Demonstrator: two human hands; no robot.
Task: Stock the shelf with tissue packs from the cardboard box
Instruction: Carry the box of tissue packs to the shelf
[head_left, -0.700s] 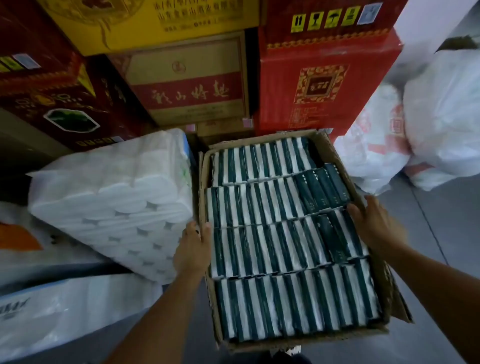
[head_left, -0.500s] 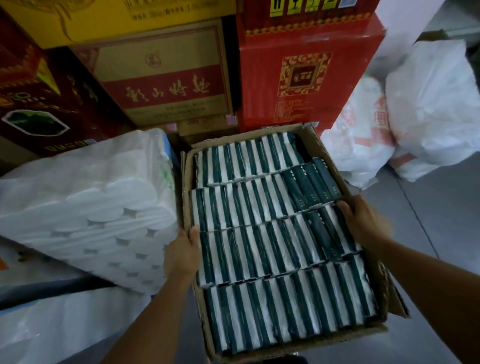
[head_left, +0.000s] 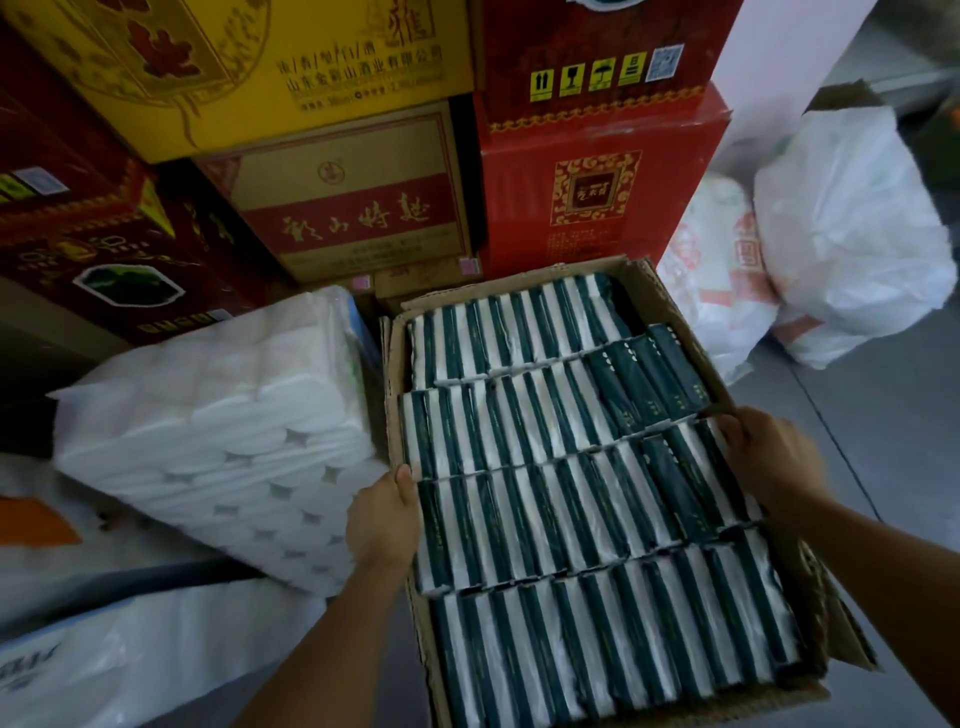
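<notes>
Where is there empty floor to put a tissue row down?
Bare grey floor lies right of the cardboard box, before the white plastic bags. Left is crowded: the toilet roll pack sits close beside the box, where the left hand squeezes in. Stacked cartons block the far side.

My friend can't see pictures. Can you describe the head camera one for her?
Two hands, left hand and right hand, grip opposite ends of one row of green-and-white tissue packs in a full cardboard box, beside wrapped toilet rolls.
</notes>
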